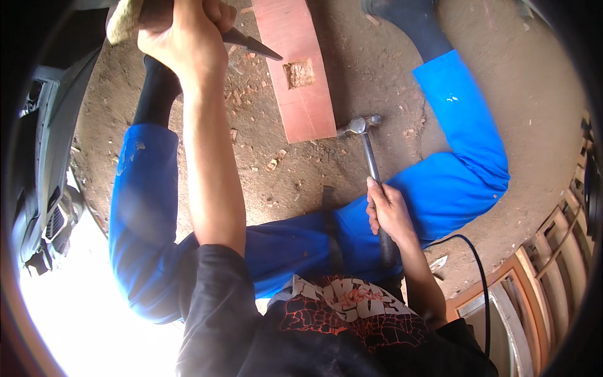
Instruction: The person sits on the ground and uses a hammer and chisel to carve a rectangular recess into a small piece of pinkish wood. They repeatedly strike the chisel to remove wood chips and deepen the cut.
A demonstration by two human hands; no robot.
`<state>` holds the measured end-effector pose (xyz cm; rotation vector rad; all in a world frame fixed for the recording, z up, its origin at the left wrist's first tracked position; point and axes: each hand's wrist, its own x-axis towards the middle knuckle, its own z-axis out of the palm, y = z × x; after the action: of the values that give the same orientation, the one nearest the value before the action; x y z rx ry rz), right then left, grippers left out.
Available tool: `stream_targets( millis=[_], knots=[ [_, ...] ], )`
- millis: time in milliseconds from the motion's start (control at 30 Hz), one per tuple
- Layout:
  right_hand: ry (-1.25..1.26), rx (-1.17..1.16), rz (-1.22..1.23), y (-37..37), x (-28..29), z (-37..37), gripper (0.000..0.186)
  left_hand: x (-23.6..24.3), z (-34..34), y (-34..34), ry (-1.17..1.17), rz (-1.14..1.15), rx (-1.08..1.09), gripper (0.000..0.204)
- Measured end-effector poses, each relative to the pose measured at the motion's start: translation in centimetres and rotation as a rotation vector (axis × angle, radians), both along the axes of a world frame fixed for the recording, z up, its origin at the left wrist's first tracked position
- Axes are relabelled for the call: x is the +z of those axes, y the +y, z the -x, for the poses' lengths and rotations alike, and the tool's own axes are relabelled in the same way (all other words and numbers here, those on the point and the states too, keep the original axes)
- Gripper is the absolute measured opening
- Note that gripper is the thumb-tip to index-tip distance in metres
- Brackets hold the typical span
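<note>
My left hand [191,41], at the upper left, is closed round a chisel [254,47]. The chisel's dark metal blade slants down to the right, its tip just over the upper left edge of a rough rectangular recess [300,74]. That recess is cut into a reddish wooden plank [308,116] lying on the ground. A ball-peen hammer [370,157] is gripped in my right hand [391,213], low over my right thigh. Its metal head is beside the plank's near end, and its dark grip extends below my fist.
Wood chips [273,164] litter the brown dirt ground [282,195]. My legs in blue trousers [455,107] spread either side of the plank. Wooden frames [527,283] stand at the lower right, near a black cable [480,270]. Dark grey vehicle-like bodywork [53,144] is on the left.
</note>
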<state>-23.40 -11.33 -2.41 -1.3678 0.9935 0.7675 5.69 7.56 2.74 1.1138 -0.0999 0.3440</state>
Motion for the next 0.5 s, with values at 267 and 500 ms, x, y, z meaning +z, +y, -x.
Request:
stream_targets(
  millis=[267,500],
  knots=[
    [-0.018,-0.034,-0.144,-1.3,-1.3,0.2,0.045,-1.7,1.0,-0.9,-0.088,-0.268,0.025,0.022],
    [-0.01,-0.052,-0.221,-2.1,-1.6,0.3,0.046,-1.7,2.0,-1.9,-0.116,-0.201,-0.003,0.03]
  ],
)
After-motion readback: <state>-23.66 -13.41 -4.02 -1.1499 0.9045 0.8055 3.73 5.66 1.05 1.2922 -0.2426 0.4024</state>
